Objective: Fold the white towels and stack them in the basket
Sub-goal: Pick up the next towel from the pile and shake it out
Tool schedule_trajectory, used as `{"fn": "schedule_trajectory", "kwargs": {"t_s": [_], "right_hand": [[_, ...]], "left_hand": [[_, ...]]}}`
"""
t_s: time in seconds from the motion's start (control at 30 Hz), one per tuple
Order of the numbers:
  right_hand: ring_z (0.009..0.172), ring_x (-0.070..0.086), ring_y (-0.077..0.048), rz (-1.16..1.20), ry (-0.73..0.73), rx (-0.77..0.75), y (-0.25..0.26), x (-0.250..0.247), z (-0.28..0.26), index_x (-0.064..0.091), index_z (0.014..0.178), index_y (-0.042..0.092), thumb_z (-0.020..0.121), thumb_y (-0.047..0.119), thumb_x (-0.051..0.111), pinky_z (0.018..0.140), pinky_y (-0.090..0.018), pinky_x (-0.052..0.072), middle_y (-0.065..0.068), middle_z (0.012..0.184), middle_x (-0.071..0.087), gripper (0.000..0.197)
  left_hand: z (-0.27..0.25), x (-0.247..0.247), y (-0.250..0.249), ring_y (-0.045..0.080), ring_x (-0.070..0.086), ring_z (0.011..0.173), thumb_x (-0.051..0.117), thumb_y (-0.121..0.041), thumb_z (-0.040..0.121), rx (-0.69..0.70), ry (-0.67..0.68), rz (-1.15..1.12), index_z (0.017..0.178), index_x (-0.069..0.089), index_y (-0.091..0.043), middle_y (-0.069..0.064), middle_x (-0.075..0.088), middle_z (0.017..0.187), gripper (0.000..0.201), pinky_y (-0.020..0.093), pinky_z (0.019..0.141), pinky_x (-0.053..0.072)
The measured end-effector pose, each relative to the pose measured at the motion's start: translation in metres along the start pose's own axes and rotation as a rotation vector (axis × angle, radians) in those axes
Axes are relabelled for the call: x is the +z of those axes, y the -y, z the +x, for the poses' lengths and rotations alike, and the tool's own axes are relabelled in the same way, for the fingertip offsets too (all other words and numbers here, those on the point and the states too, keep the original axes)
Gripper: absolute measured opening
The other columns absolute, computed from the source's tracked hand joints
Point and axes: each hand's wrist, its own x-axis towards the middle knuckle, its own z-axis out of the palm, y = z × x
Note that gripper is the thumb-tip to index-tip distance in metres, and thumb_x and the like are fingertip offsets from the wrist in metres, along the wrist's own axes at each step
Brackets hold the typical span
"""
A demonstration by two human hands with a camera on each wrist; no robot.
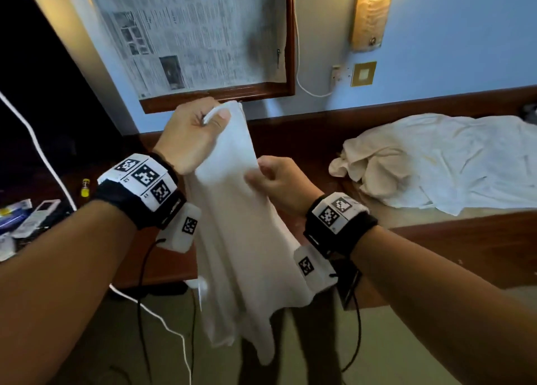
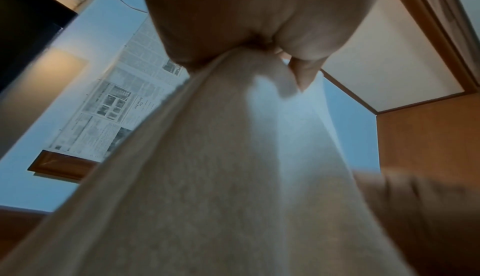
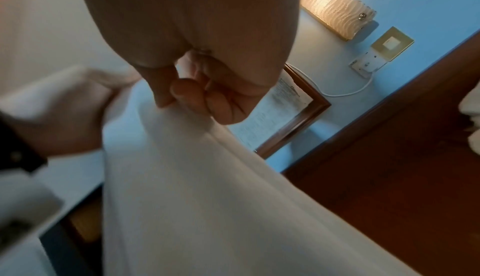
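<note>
The soft white cotton towel is held in the air in front of the person, at the centre of the head view, and hangs in loose lengthwise folds towards the floor. Its top corner is pinched by the left hand at 11 o'clock, thumb and fingers curled around the bunched cloth. A side edge lower down is gripped by the right hand, its fingers closed on the fabric. The towel is judged to be at the spreading stage; no finished fold is visible. A crumpled heap of further white towels lies on the dark wooden bench at 2 o'clock, still unfolded. The basket is not seen in any view, so its contents cannot be told. Most of the task is judged to remain.
</note>
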Motion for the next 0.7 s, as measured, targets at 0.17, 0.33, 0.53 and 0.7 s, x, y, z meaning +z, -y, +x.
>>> {"fn": "schedule_trajectory", "kwargs": {"t_s": [0.17, 0.33, 0.53, 0.7], "right_hand": [[0.061, 0.053, -0.012, -0.345, 0.123, 0.314, -0.075, 0.012, -0.067, 0.064, 0.077, 0.017, 0.1, 0.034, 0.056, 0.058, -0.029, 0.044, -0.006, 0.071, 0.063, 0.03], [0.07, 0.06, -0.022, -0.497, 0.063, 0.664, -0.154, -0.01, -0.141, 0.058, 0.067, 0.024, 0.098, 0.039, 0.057, 0.066, -0.035, 0.046, -0.004, 0.074, 0.063, 0.035], [0.093, 0.067, -0.028, -0.632, 0.01, 1.105, -0.193, -0.031, -0.215, 0.072, 0.086, 0.017, 0.097, 0.023, 0.059, 0.073, -0.027, 0.047, -0.012, 0.097, 0.071, 0.018], [0.101, 0.067, -0.03, -0.718, 0.07, 1.09, -0.175, -0.023, -0.188, 0.072, 0.109, 0.012, 0.088, 0.022, 0.061, 0.086, -0.031, 0.054, -0.011, 0.112, 0.072, 0.026]], "left_hand": [[-0.005, -0.036, 0.018, 0.0, 0.031, 0.051, 0.051, -0.022, 0.104, -0.046, -0.1, -0.04, 0.063, 0.037, -0.018, -0.011, 0.037, 0.059, 0.044, 0.02, 0.051, 0.026], [-0.009, -0.065, 0.05, 0.016, 0.037, 0.061, 0.057, -0.04, 0.097, -0.105, -0.199, -0.144, 0.071, 0.048, -0.002, 0.008, 0.042, 0.069, 0.047, 0.032, 0.055, 0.027], [-0.008, -0.079, 0.07, 0.008, 0.045, 0.056, 0.06, -0.068, 0.084, -0.209, -0.22, -0.148, 0.063, 0.056, -0.031, -0.007, 0.05, 0.062, 0.043, 0.032, 0.052, 0.034], [-0.013, -0.045, 0.05, 0.007, 0.036, 0.051, 0.056, -0.042, 0.099, -0.138, -0.12, -0.181, 0.066, 0.047, -0.025, 0.0, 0.041, 0.062, 0.038, 0.026, 0.048, 0.03]]}}
